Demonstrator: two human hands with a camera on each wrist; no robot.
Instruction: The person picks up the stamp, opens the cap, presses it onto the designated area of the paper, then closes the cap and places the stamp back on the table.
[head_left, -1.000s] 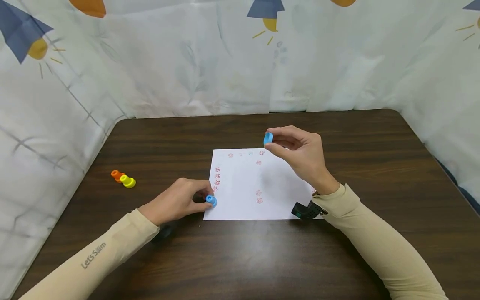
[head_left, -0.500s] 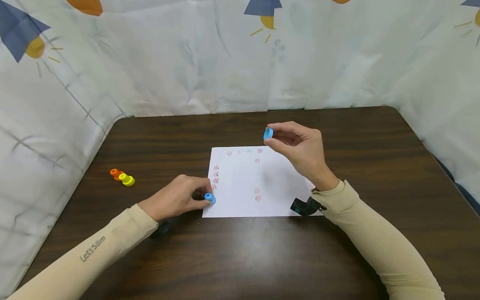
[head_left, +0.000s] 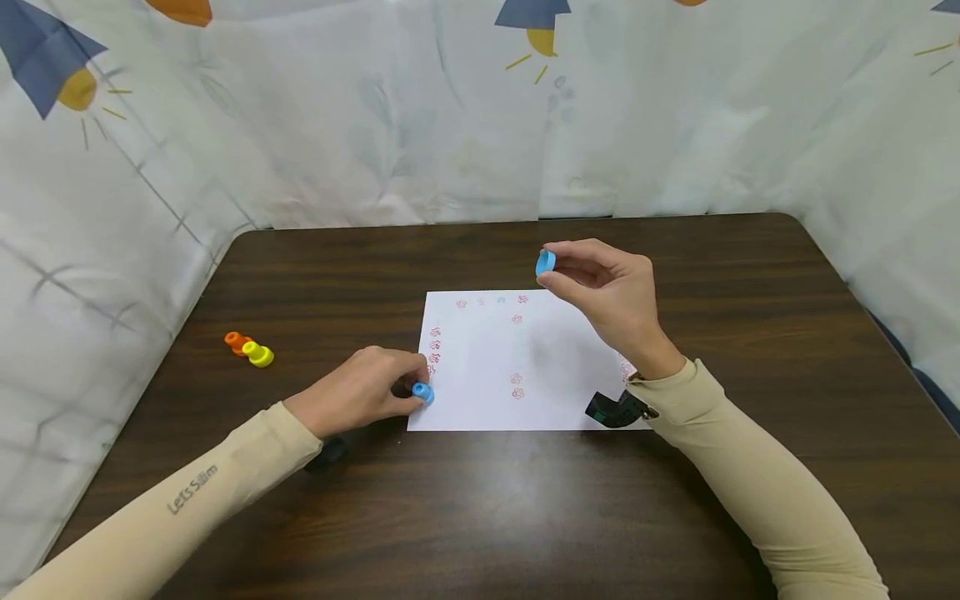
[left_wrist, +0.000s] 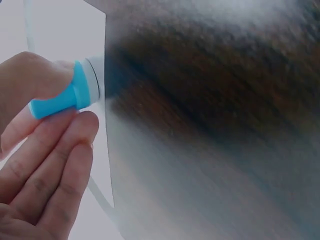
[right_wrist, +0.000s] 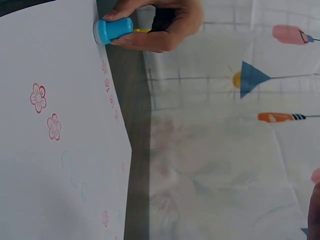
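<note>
My left hand (head_left: pixel 371 383) pinches a small light-blue stamp (left_wrist: pixel 60 97) between thumb and fingers. The stamp's pale end faces the white paper (head_left: pixel 472 400) by its left edge; in the right wrist view it appears to touch the sheet. Up beyond the paper's far edge, my right hand (head_left: pixel 611 292) holds a round blue cap (head_left: pixel 546 262) by thumb and fingertips. Only a sliver of that hand's fingers shows in the right wrist view. Red flower prints (right_wrist: pixel 38 98) and several fainter marks dot the paper. My right forearm hides the sheet's right part.
A yellow stamp (head_left: pixel 258 355) and an orange stamp (head_left: pixel 236 341) lie together on the dark wooden table (head_left: pixel 480 517) at left. Printed white fabric (head_left: pixel 465 167) hangs around the back and sides. A black strap (head_left: pixel 618 410) is on the right wrist.
Both hands keep their hold on the stamp and the cap. The view shifts slightly; the right hand with the cap has risen a little, while the left stays at the paper's left edge.
</note>
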